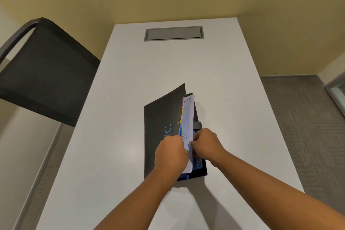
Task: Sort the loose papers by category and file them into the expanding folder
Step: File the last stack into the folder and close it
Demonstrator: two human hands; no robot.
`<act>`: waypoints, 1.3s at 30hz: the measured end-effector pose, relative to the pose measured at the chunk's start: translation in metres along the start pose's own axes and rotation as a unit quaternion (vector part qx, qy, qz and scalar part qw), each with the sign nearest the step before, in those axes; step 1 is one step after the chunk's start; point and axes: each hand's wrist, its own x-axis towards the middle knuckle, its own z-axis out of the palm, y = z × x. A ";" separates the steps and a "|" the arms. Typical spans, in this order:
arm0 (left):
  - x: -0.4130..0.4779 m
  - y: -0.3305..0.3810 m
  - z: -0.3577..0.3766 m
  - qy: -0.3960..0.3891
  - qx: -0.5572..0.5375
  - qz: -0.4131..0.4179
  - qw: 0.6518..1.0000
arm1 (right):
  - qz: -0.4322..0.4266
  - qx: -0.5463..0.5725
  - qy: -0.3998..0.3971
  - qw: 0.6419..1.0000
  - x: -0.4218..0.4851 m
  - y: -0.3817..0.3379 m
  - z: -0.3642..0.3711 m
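Folder: the black expanding folder (164, 129) lay on the white surface (119, 155), its cover lifted toward the left, probably to expose the pockets.
Papers: the white sheets (188, 115) stood on edge inside the folder, just right of its coloured tabs (182, 107).
Axis: the folder's long side ran away from the person, its mouth opening rightward.
Left hand (170, 153): closed, seemingly holding the cover open.
Right hand (206, 144): pinched the sheets' edge, likely seating them.
Beyond the folder: a chair (46, 76) stood to its left, and a cable hatch (173, 33) sat farther away.

Left hand (170, 155) and right hand (207, 144) both pinch closed.

Blue smiley sign on black folder (162, 127)
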 end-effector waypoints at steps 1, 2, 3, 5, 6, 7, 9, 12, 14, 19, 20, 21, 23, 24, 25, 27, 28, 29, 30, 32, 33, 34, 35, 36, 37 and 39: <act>0.000 0.001 0.000 -0.001 -0.002 0.000 1.000 | -0.004 0.001 0.013 1.000 0.001 0.003 0.001; 0.001 0.002 0.000 -0.002 -0.004 0.000 1.000 | -0.007 0.003 0.031 0.999 0.003 0.005 0.002; 0.001 0.003 0.001 -0.004 -0.005 -0.001 1.000 | -0.015 0.009 0.049 0.999 0.005 0.006 0.003; 0.001 0.006 0.001 -0.010 -0.001 -0.003 1.000 | -0.031 0.004 0.065 0.997 0.005 0.003 0.002; 0.001 0.008 0.002 -0.012 0.002 -0.003 1.000 | -0.032 -0.007 0.065 0.997 0.005 0.001 0.002; 0.002 0.010 0.002 -0.014 0.005 -0.001 1.000 | -0.033 -0.020 0.064 0.997 0.007 0.001 0.003; 0.002 0.014 0.003 -0.013 0.012 0.005 1.000 | -0.033 -0.049 0.053 0.997 0.011 -0.001 0.004; 0.002 0.018 0.004 -0.005 0.014 0.009 1.000 | -0.042 -0.094 0.026 0.994 0.014 -0.002 0.002; 0.003 0.020 0.005 -0.009 0.014 0.006 1.000 | -0.045 -0.123 0.006 0.991 0.016 -0.001 0.001; 0.008 0.026 0.005 -0.066 0.051 -0.013 0.996 | -0.061 -0.200 -0.044 0.977 0.024 0.003 0.005; 0.011 0.028 0.004 -0.082 0.061 -0.020 0.995 | -0.058 -0.205 -0.049 0.976 0.026 0.002 0.006; 0.013 0.028 0.005 -0.094 0.066 -0.027 0.993 | -0.056 -0.209 -0.050 0.975 0.027 0.001 0.006; 0.017 0.030 0.003 -0.111 0.069 -0.044 0.990 | -0.052 -0.214 -0.043 0.975 0.029 0.001 0.006; 0.018 0.031 0.004 -0.120 0.069 -0.048 0.989 | -0.052 -0.212 -0.032 0.975 0.030 0.002 0.006; 0.018 0.030 0.005 -0.123 0.070 -0.044 0.989 | -0.053 -0.201 -0.015 0.978 0.031 0.003 0.004; 0.015 0.030 0.008 -0.105 0.068 -0.017 0.992 | -0.053 -0.151 0.034 0.987 0.033 0.010 -0.001; 0.013 0.029 0.011 -0.083 0.062 -0.002 0.995 | -0.046 -0.118 0.059 0.990 0.033 0.014 -0.005; 0.011 0.028 0.014 -0.065 0.055 0.010 0.996 | -0.031 -0.084 0.080 0.993 0.033 0.019 -0.009; 0.011 0.028 0.016 -0.051 0.051 0.019 0.997 | -0.014 -0.055 0.097 0.994 0.033 0.024 -0.013; 0.011 0.029 0.021 -0.040 0.059 0.037 0.997 | 0.014 -0.029 0.121 0.992 0.034 0.038 -0.020; 0.011 0.031 0.024 -0.041 0.061 0.044 0.996 | 0.024 -0.027 0.122 0.992 0.034 0.046 -0.022; 0.012 0.032 0.027 -0.047 0.064 0.051 0.996 | 0.031 -0.025 0.119 0.992 0.034 0.054 -0.024; 0.014 0.034 0.031 -0.056 0.071 0.057 0.994 | 0.037 -0.020 0.111 0.993 0.032 0.063 -0.026; 0.015 0.036 0.036 -0.067 0.085 0.063 0.992 | 0.041 -0.013 0.102 0.994 0.030 0.071 -0.027; 0.016 0.039 0.043 -0.079 0.104 0.069 0.989 | 0.045 -0.006 0.092 0.995 0.028 0.079 -0.028; 0.017 0.042 0.058 -0.107 0.135 0.075 0.982 | 0.049 0.006 0.072 0.996 0.023 0.092 -0.028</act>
